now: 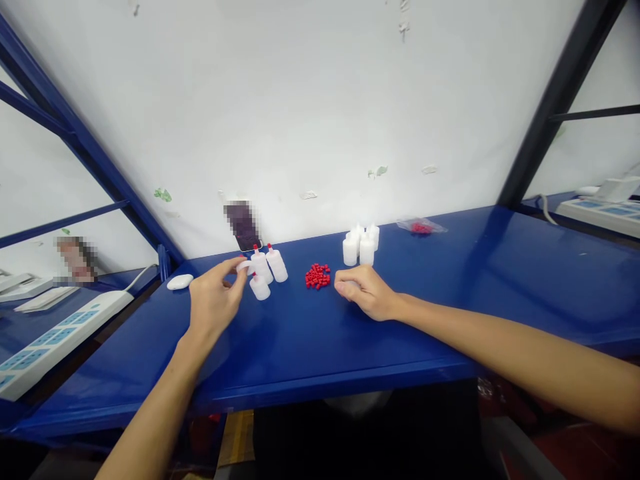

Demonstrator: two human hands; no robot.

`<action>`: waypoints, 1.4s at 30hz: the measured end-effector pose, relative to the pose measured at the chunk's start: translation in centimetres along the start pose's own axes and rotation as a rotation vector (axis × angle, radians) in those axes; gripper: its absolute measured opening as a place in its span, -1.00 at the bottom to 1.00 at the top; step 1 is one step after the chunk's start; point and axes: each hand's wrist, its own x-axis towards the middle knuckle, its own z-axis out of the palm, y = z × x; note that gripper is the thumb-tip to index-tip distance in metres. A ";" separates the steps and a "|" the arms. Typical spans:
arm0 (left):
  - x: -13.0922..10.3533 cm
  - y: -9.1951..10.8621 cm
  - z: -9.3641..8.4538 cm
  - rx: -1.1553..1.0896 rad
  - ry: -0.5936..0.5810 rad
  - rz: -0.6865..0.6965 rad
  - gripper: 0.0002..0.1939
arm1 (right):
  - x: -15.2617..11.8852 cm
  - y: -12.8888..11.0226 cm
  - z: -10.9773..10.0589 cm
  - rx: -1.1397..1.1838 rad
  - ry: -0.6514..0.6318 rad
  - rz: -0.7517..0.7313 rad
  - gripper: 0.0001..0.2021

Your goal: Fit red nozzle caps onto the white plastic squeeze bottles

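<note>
My left hand (216, 293) is closed at the left of the table, its thumb and fingers round a white plastic bottle (245, 266) that they mostly hide. Close beside it stand white squeeze bottles with red-tipped nozzles: a rear one (277, 265), a middle one (262, 268) and a nearer one (259, 288). My right hand (367, 292) rests on the table with curled fingers and the thumb pressed against them; whatever is inside, if anything, is hidden. Just left of it lies a pile of small red caps (318, 276). Behind it several white bottles (367, 251) without red caps stand together.
The blue table (310, 353) meets a white wall. A phone (243, 225) leans there, partly blurred out. A white oval object (180, 282) lies far left. A clear bag with red pieces (421, 227) lies at the back right. Blue posts (85, 147) frame the left side.
</note>
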 end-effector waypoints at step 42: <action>-8.3 7.5 -5.5 -0.197 -0.183 0.384 -0.58 | 1.2 0.8 0.2 0.127 0.155 0.234 -0.47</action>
